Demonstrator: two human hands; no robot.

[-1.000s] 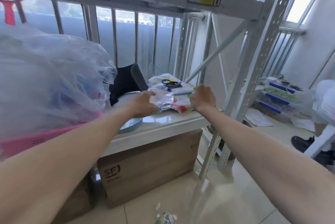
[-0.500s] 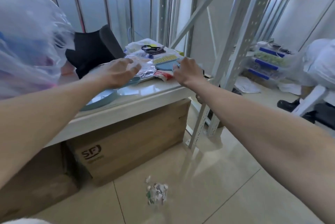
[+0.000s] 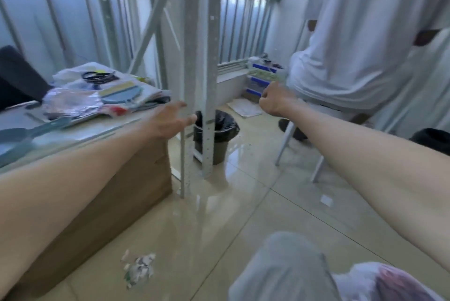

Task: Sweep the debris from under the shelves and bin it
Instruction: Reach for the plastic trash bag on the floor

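Note:
A small heap of torn paper debris (image 3: pixel 140 269) lies on the tiled floor near the cardboard box. A dark bin (image 3: pixel 222 127) with a black liner stands behind the grey shelf upright (image 3: pixel 198 76). On the low shelf top lie a blue brush (image 3: pixel 124 94) and a blue dustpan handle (image 3: pixel 36 131). My left hand (image 3: pixel 170 121) hovers open at the shelf's right end, holding nothing. My right hand (image 3: pixel 274 99) is out in the air to the right of the upright, fingers curled shut, with nothing visible in it.
A cardboard box (image 3: pixel 117 193) sits under the shelf top. A person in white (image 3: pixel 360 44) sits on a white stool (image 3: pixel 289 142) at the right. Papers (image 3: pixel 244 109) and stacked trays (image 3: pixel 263 79) lie near the far railing. My knee (image 3: pixel 285 269) is at the bottom.
Both hands have left the items on the shelf top and swung right. The view has turned right and down, bringing the bin and the seated person into sight.

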